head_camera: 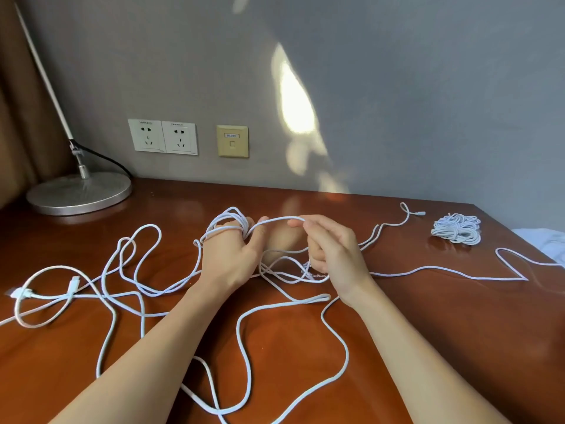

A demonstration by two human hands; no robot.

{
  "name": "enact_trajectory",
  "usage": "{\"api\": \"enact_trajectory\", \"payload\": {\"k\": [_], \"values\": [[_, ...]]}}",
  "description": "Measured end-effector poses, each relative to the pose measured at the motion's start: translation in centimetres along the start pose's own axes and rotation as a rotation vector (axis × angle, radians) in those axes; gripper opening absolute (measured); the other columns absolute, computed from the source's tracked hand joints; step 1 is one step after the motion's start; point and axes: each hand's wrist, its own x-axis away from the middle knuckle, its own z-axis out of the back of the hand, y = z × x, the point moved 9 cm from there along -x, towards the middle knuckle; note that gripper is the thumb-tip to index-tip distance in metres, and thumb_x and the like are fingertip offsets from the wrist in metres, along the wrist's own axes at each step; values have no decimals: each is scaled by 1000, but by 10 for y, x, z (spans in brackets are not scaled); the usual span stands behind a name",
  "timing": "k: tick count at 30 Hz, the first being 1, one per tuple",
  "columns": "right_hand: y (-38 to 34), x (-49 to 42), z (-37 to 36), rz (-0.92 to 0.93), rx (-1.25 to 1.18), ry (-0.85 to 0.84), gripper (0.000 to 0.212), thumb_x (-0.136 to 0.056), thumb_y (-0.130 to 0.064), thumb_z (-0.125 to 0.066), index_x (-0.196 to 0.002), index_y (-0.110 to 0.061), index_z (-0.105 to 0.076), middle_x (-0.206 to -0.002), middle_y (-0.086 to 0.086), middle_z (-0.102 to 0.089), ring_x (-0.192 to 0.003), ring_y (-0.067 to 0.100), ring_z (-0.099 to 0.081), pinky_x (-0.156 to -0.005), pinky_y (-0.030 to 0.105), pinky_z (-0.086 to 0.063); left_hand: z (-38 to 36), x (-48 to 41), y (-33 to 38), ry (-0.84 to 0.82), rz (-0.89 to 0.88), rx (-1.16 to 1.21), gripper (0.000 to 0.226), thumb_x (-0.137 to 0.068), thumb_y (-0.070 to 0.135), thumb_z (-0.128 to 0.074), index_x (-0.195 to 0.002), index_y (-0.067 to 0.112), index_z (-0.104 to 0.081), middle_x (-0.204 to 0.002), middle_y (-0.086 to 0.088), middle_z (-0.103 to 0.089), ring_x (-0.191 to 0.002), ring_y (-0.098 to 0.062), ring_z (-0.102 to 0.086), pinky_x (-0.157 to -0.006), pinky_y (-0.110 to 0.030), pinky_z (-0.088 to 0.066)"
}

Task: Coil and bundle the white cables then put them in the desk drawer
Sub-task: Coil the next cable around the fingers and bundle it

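**knotty:** Reddish wooden worktop [428, 316] against a grey wall, with a lamp base [79, 194] at the far left and wall sockets [163, 137] just up and right of the lamp base. So where's this at, coiling-wise?

**deskrat:** Mid-coil on one cable, I'd say. Going right from the lamp base, first you get the loose white cables [91, 295] sprawled in big loops in front of it. A plug [20, 292] lies at their left end.

Further right of the lamp base is the left hand [232, 258]. Its fingers are fairly straight, not clenched, and work as a spool, with a coil [232, 218] of several turns wrapped round them. Next along is the right hand [336, 252], fingers pinching a strand [281, 220] that runs straight across to the coil, lifted off the wood.

**knotty:** And the lump way over, farthest from the lamp base?

**deskrat:** That's a bundle [457, 228], already wound up and lying on its own. So one looks done and at least one is left. Can't tell how many are in the tangle.

Next move, my guess: carry the pinched strand round the left fingers for another turn, letting the slack trail in. It wants light, even tension. The loops on the wood cross over each other, so they may snag and need shaking out first. The drawer isn't in shot at all, so stowing is a way off.
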Motion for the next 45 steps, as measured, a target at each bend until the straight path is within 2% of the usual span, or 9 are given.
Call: {"api": "enact_trajectory", "payload": {"k": [5, 10, 17, 22, 25, 29, 37, 43, 45], "values": [[0, -1, 22, 29, 108, 212, 11, -104, -22, -55, -105, -24, -65, -63, -19, -50, -57, 2, -46, -57, 17, -37, -5, 3, 1, -66, 17, -26, 62, -89, 65, -45, -54, 16, -34, -50, -6, -36, -46, -18, -34, -55, -51, -38], [1, -2, 30, 78, 279, 304, 13, -101, -39, -63, -103, -28, -57, -93, -12, -69, -89, 3, -66, -81, 28, -51, -21, 6, 0, -241, 16, 127, 69, -89, 69, -46, -56, 11, -30, -53, -3, -30, -51, -17, -29, -54, -48, -32], [0, -1, 18, 132, 471, 199, 21, -100, -43, -63, -96, -23, -65, -78, -5, -69, -75, 12, -65, -68, 31, -51, -39, 12, 12, -491, 140, 574, 57, -96, 47, -32, -51, 11, -26, -51, -4, -22, -50, -16, -19, -50, -25, -21], [-1, 1, 10, 115, 439, 114, 12, -100, -36, -66, -94, -26, -69, -75, -3, -68, -72, 16, -65, -67, 36, -54, -38, 14, 7, -487, 338, 956, 50, -91, 39, -29, -46, 17, -29, -50, 3, -19, -48, -14, -14, -47, -30, -11], [0, 1, 8, 95, 422, 85, 10, -98, -37, -68, -91, -30, -70, -75, -1, -67, -74, 22, -64, -69, 37, -53, -34, 12, 8, -436, 427, 1202, 54, -95, 30, -19, -44, 20, -31, -52, 4, -13, -51, -14, -7, -49, -31, -7], [0, 2, 7, 87, 414, 69, 10, -96, -39, -70, -91, -30, -73, -74, -12, -67, -69, 6, -60, -64, 25, -50, -25, 7, 4, -346, 486, 1424, 42, -91, 30, -24, -50, 22, -22, -52, 1, -10, -51, -15, -6, -51, -33, -8], [5, 2, -8, 38, 466, -69, 18, -100, -45, -60, -95, -29, -66, -84, -14, -71, -88, 4, -67, -75, 15, -48, -4, 0, -28, 87, 681, 1787, 42, -95, 19, -23, -53, 22, -22, -51, 4, -15, -44, -14, -10, -45, -29, -14], [11, 0, -11, -12, 438, -115, 13, -106, -35, -54, -101, -29, -64, -80, -14, -71, -82, 0, -67, -81, 18, -47, -4, -3, -34, 159, 705, 1976, 41, -98, 16, -21, -57, 22, -24, -53, 6, -17, -46, -12, -10, -48, -27, -14], [15, 1, -15, -21, 472, -146, 12, -105, -38, -55, -103, -33, -66, -91, -21, -72, -94, -3, -67, -84, 18, -51, 0, -5, -37, 186, 682, 1987, 42, -98, 17, -21, -57, 22, -25, -52, 6, -18, -45, -12, -11, -49, -26, -15]]}}
